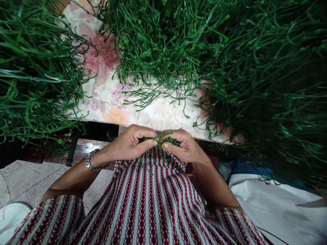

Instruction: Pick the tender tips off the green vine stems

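My left hand point(139, 141) and my right hand point(182, 144) meet just in front of the table edge, thumbs almost touching. Thin green plant stems point(167, 133), which look like plastic, run between the pinched fingertips. A small green bundle point(172, 140) shows in the curl of my right fingers. My left thumb and forefinger close on a dark stem end. A few green sprigs point(148, 166) dangle below the hands against the striped garment. Nearest beyond the hands, a loose cluster of stems point(145, 97) lies on the floral cloth point(158, 114).
Large heaps of the same green stems rise at the left point(33, 68), the back point(163, 41) and the right point(276, 85). White fabric point(278, 204) lies at lower right. A round white container point(14, 217) stands at lower left on the pale floor point(41, 180).
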A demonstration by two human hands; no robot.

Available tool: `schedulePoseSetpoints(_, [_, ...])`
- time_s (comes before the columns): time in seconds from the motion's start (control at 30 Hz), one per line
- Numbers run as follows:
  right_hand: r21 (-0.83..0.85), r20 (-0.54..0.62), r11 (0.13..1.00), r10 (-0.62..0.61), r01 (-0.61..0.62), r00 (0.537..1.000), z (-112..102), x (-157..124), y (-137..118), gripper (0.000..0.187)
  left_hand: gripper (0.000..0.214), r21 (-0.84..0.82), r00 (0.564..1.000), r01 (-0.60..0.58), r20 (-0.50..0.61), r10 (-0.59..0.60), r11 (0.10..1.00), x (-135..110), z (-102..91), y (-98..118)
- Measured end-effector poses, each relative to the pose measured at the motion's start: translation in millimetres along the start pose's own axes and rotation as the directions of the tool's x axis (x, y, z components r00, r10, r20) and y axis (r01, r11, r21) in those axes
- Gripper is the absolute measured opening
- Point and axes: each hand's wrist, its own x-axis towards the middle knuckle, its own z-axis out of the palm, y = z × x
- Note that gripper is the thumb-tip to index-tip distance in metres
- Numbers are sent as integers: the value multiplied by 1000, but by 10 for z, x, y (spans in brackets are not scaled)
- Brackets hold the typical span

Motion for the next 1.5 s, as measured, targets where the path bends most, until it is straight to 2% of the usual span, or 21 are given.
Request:
schedulePoseSetpoints(0.13, [-82, 16, 995, -47, 48, 999, 28, 7, 36, 20, 25, 38, 999, 17, 50, -19, 999, 29, -1, -15])
schedulePoseSetpoints(0.23, [-38, 71, 996, -76, 78, 995, 28, 10, 39, 27, 26, -19, 987, 36, 156, -33, 999, 50, -32, 18])
schedulePoseSetpoints(0.3, [83, 185, 993, -92, 78, 978, 31, 6, 38, 29, 25, -100, 955, 39, 298, -7, 994, 58, -61, 45])
schedulePoseSetpoints(0.37, [226, 303, 972, -135, 66, 943, 46, -3, 40, 35, 25, -173, 897, 50, 441, 32, 984, 64, -84, 66])
schedulePoseSetpoints(0.43, [335, 368, 941, -172, 43, 914, 73, -18, 51, 39, 24, -223, 845, 72, 532, 60, 972, 72, -87, 71])
schedulePoseSetpoints(0.53, [435, 384, 900, -169, -17, 908, 133, -52, 86, 33, 25, -304, 790, 108, 605, 105, 947, 85, -47, 46])
schedulePoseSetpoints(0.63, [507, 381, 857, -131, -88, 915, 209, -106, 120, 30, 24, -366, 779, 118, 610, 143, 923, 81, 22, -6])
schedulePoseSetpoints(0.7, [551, 383, 823, -104, -136, 918, 249, -150, 124, 28, 22, -406, 794, 123, 588, 156, 906, 57, 52, -54])
schedulePoseSetpoints(0.77, [638, 379, 758, -159, -133, 912, 252, -189, 109, 27, 21, -500, 806, 149, 561, 188, 853, 19, 48, -112])
schedulePoseSetpoints(0.83, [720, 326, 692, -271, -52, 906, 198, -209, 80, 26, 22, -636, 865, 172, 463, 194, 752, -19, 12, -167])
schedulePoseSetpoints(0.9, [716, 191, 695, -285, 65, 939, 96, -196, 42, 21, 23, -700, 950, 166, 303, 78, 695, -34, -37, -189])
schedulePoseSetpoints(0.97, [600, 9, 793, -136, 103, 991, -17, -155, -2, 14, 22, -652, 983, 177, 160, -95, 737, -17, -73, -157])
schedulePoseSetpoints(1.03, [464, -106, 883, -16, 64, 994, -95, -107, -51, 15, 23, -575, 977, 208, 87, -193, 791, 23, -85, -84])
schedulePoseSetpoints(1.1, [385, -158, 923, 50, 15, 986, -118, -73, -87, 14, 25, -542, 974, 214, 51, -222, 813, 62, -75, -9])
schedulePoseSetpoints(1.17, [385, -185, 922, 112, -33, 976, -93, -64, -93, 11, 27, -527, 971, 213, 19, -239, 823, 86, -48, 31])
schedulePoseSetpoints(1.27, [383, -161, 913, 214, -139, 963, -18, -75, -62, 12, 30, -545, 962, 201, -47, -269, 814, 100, 16, 13])
schedulePoseSetpoints(1.4, [276, -170, 934, 279, -226, 945, 71, -58, -48, 23, 28, -595, 940, 99, -208, -271, 798, 127, 121, -59])
schedulePoseSetpoints(1.5, [201, -264, 951, 282, -234, 922, 126, 6, -55, 34, 26, -478, 909, -3, -368, -197, 878, 149, 188, -90])
